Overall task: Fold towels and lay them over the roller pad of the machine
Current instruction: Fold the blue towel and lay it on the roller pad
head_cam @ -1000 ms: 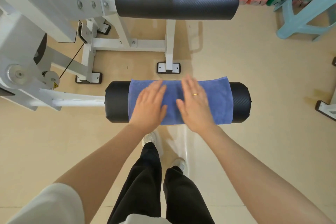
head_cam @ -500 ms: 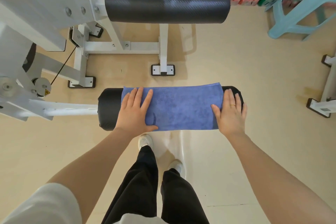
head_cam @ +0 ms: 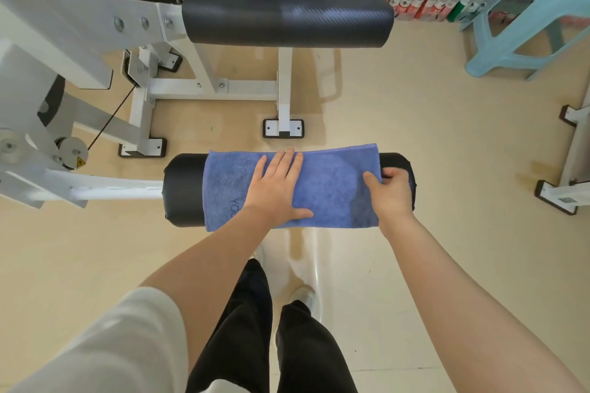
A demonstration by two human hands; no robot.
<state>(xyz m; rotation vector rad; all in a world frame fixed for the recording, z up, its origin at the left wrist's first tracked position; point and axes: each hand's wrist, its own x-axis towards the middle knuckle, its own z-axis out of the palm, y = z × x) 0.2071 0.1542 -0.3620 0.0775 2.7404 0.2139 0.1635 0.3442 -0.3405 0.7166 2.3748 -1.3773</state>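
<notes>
The left hand (head_cam: 277,188) is lying flat with fingers spread, pressing the middle of the folded blue terry towel (head_cam: 319,188). The right hand (head_cam: 391,191) is curling its fingers over the towel's right end and pinching that edge with the thumb on top. The towel is draped over the black cylindrical roller pad (head_cam: 182,190) of the white steel machine (head_cam: 79,32), directly ahead of both hands, its long axis running left to right along the pad. The right hand is nearer the free end, so any tug or tuck there looks like its job. Compared with 0.5 seconds ago, the left hand is sitting farther toward the centre, and the right hand is gripping rather than resting flat.
</notes>
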